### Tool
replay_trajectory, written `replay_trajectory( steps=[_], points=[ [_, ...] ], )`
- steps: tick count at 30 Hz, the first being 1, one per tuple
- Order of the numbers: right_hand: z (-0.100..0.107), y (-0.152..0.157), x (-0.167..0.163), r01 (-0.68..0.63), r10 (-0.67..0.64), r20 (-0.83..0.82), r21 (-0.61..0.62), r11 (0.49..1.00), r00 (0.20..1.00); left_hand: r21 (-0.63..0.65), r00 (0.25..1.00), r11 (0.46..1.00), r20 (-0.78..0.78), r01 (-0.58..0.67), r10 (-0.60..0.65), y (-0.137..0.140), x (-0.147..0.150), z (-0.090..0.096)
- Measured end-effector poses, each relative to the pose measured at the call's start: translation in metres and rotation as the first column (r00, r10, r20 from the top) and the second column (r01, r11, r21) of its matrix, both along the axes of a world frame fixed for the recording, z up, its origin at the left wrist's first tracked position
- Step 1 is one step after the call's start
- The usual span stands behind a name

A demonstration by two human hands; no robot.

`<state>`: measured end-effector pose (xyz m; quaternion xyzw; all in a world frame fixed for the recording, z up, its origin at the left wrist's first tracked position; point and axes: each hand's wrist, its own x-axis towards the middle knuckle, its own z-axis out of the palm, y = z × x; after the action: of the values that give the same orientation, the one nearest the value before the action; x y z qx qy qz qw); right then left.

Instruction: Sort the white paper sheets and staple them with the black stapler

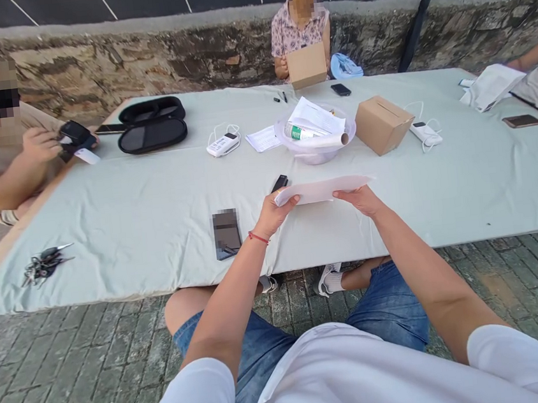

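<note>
A few white paper sheets (318, 191) are stretched between my two hands, just above the table near its front edge. My left hand (274, 212) grips their left end, thumb on top, and a red cord circles that wrist. At the right end, my right hand (359, 199) pinches the sheets in the same way. Behind my left hand lies a black object (280, 181), partly hidden, perhaps a stapler. A dark phone (227, 233) rests on the cloth to the left of my left forearm.
Beyond the papers stand a clear plastic basin (315, 155) of papers and a roll, and a cardboard box (383, 124). White power banks (223, 145), a black case (152, 135) and keys (45, 263) lie around the cloth-covered table (122, 229). Three other people handle things at its edges.
</note>
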<state>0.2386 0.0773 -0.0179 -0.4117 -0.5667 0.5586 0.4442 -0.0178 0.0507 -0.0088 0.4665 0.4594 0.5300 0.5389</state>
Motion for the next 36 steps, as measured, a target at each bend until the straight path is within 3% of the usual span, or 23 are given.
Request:
replay_trajectory(
  steps=[4,8,11,14,17,21,25,27,30,36],
  points=[
    [0.011,0.002,0.000,-0.014,0.014,0.003,0.075,0.997,1.000,0.016,0.999,1.000,-0.041,0.021,-0.020,0.001,-0.004,0.005],
    [0.011,0.004,0.003,-0.059,0.059,0.064,-0.011,0.998,0.996,-0.020,0.985,0.997,-0.153,0.072,-0.074,0.002,-0.007,0.004],
    [0.009,0.005,0.004,-0.016,0.017,0.037,-0.022,1.000,0.999,-0.043,0.985,0.996,-0.150,0.076,-0.082,0.003,-0.006,0.000],
    [0.013,0.001,0.010,0.007,-0.006,0.009,-0.025,1.000,1.000,-0.068,0.993,0.991,0.006,0.115,-0.115,-0.002,-0.005,0.002],
    [0.013,-0.010,0.024,-0.048,0.054,0.036,-0.153,0.987,0.998,-0.191,0.959,0.966,0.257,0.173,-0.121,-0.016,0.000,-0.002],
    [-0.009,-0.036,0.036,-0.092,0.110,0.030,-0.356,0.930,0.994,-0.332,0.873,0.889,0.468,0.316,-0.135,-0.043,0.010,-0.031],
    [-0.036,-0.060,0.039,-0.038,0.062,0.033,-0.481,0.876,0.998,-0.441,0.830,0.794,0.541,0.419,-0.137,-0.060,0.015,-0.064],
    [-0.044,-0.068,0.040,-0.034,0.068,0.046,-0.528,0.849,0.997,-0.460,0.829,0.792,0.550,0.402,-0.102,-0.062,0.015,-0.072],
    [-0.050,-0.077,0.042,-0.070,0.110,0.036,-0.568,0.820,0.993,-0.441,0.837,0.834,0.546,0.331,-0.044,-0.060,0.014,-0.074],
    [-0.053,-0.082,0.031,-0.102,0.098,-0.037,-0.569,0.816,0.994,-0.471,0.861,0.870,0.494,0.146,0.123,-0.057,0.015,-0.077]
  ],
)
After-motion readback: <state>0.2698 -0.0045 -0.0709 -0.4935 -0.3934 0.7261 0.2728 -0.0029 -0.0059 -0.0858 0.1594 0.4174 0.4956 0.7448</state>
